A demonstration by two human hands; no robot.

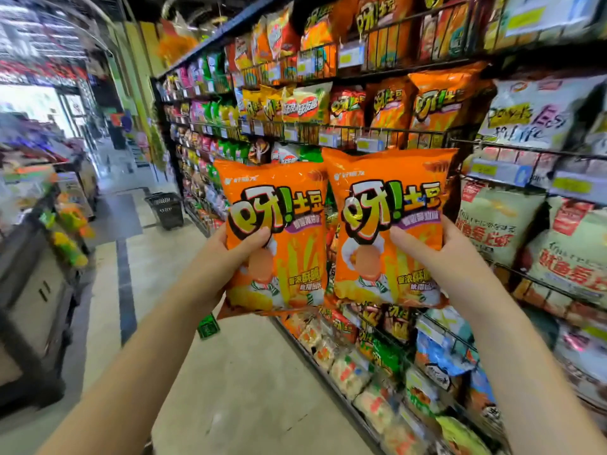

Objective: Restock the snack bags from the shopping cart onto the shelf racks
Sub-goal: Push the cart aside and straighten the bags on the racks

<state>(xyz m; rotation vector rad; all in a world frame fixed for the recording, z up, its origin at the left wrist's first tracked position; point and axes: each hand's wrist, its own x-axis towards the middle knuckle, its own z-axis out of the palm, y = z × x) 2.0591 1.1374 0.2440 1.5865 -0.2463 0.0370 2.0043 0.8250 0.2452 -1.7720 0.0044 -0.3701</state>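
Note:
I hold two matching orange snack bags upright, side by side, in front of the shelf racks (pixel 371 129). My left hand (pixel 226 257) grips the left orange bag (pixel 282 205) at its left edge, thumb across the front. My right hand (pixel 437 257) grips the right orange bag (pixel 391 198) at its right edge, thumb on the front. Both bags hang in the air at about the height of the third wire rack. The same orange bags (pixel 437 103) stand on the rack just above. No shopping cart is in view.
Wire racks packed with snack bags run along the right, from floor to top. White bags (pixel 538 110) fill the racks at right. A dark basket (pixel 166 208) stands on the aisle floor ahead. A counter with goods (pixel 36 257) lines the left side.

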